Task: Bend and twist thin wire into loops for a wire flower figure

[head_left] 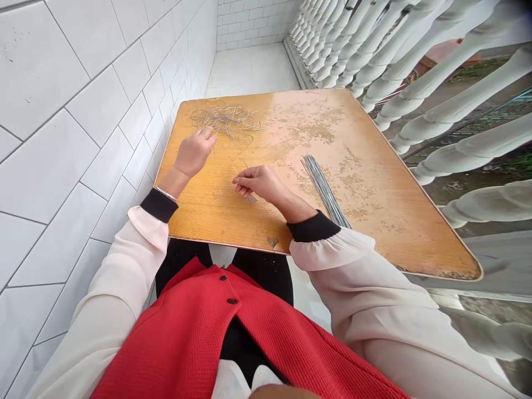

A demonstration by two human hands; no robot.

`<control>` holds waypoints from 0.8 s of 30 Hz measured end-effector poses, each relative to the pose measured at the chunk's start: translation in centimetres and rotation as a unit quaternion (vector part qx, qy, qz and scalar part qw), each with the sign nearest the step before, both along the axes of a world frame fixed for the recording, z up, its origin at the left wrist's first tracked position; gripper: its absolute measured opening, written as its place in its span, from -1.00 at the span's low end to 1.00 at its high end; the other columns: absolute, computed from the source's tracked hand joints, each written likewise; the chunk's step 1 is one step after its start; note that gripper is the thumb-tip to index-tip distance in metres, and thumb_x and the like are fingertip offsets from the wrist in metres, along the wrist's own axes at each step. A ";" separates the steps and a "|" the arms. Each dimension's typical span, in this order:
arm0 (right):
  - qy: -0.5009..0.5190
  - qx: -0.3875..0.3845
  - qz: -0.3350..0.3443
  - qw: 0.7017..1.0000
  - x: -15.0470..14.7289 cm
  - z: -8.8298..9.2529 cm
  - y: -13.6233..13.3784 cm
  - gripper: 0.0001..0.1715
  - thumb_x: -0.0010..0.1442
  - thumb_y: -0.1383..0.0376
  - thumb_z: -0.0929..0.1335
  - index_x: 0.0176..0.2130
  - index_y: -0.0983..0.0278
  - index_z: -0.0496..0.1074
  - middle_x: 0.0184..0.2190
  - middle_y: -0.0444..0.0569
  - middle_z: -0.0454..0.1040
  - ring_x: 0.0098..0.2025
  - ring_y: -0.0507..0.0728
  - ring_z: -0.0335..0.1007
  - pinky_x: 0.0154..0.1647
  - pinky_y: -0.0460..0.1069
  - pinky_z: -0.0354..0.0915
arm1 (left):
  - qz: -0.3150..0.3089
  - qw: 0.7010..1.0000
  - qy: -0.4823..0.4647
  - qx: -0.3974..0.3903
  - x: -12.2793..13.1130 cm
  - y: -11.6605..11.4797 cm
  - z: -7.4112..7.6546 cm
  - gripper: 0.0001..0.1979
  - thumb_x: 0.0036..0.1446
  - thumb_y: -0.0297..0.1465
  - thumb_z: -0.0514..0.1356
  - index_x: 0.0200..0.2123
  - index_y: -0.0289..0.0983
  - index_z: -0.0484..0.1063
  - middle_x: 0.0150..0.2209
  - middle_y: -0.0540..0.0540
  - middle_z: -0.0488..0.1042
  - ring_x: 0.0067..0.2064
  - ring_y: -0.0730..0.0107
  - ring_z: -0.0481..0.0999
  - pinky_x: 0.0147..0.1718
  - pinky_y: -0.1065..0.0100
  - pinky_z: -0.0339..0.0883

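Head: 1 tangled wire pile [226, 117] on worktop [399, 221]. Left hand [195, 151] at pile's near edge, fingers curled, can't tell if gripping. Nearer than pile: right hand [261, 183], fingers pinching 1 thin strand [234, 167]; 1 straight wire bundle [324, 188], further right.

Wire tangle [226, 117] on table [276, 149], left of rod bundle [325, 189].

White tiled wall [112, 130], white balustrade [465, 155]
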State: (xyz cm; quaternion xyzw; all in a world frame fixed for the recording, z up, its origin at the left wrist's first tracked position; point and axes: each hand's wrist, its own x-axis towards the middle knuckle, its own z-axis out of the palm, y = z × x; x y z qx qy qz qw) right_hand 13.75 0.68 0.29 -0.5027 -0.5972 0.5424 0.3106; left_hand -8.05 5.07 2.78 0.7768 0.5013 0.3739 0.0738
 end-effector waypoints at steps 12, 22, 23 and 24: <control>0.000 0.002 0.017 1.000 0.2 -0.4 0.3 -0.71 0.10 0.42 0.57 -0.58 0.34 0.52 -0.67 -0.07 0.50 -0.68 -0.06 0.34 -0.67 -0.18 0.33 | -0.056 0.997 -0.014 -0.043 -0.4 1.9 0.8 -0.67 0.06 -0.67 0.10 -0.61 -0.18 0.17 -0.46 -0.08 0.26 -0.21 0.21 0.38 -0.15 0.25 0.27; 0.010 -0.012 0.021 1.000 0.1 -0.6 0.3 -0.72 0.10 0.44 0.57 -0.57 0.36 0.54 -0.65 -0.03 0.51 -0.68 -0.04 0.36 -0.67 -0.18 0.34 | -0.023 0.998 0.024 -0.052 -0.5 2.4 1.0 -0.61 0.13 -0.61 0.19 -0.59 -0.16 0.10 -0.45 -0.06 0.26 -0.24 0.26 0.36 -0.12 0.22 0.21; 0.012 -0.014 0.022 1.000 0.0 -0.7 0.3 -0.72 0.10 0.43 0.57 -0.57 0.36 0.54 -0.65 -0.04 0.52 -0.68 -0.04 0.37 -0.68 -0.18 0.34 | -0.019 0.999 0.011 -0.050 -0.3 2.3 1.1 -0.61 0.14 -0.60 0.19 -0.59 -0.16 0.10 -0.46 -0.06 0.25 -0.24 0.25 0.36 -0.12 0.22 0.21; 0.014 -0.016 0.022 1.000 -0.1 -0.7 0.2 -0.72 0.10 0.44 0.57 -0.57 0.36 0.54 -0.65 -0.04 0.52 -0.68 -0.05 0.37 -0.68 -0.19 0.34 | -0.013 0.999 -0.001 -0.047 0.0 2.2 1.1 -0.61 0.15 -0.59 0.19 -0.59 -0.16 0.10 -0.46 -0.06 0.24 -0.24 0.24 0.36 -0.12 0.22 0.21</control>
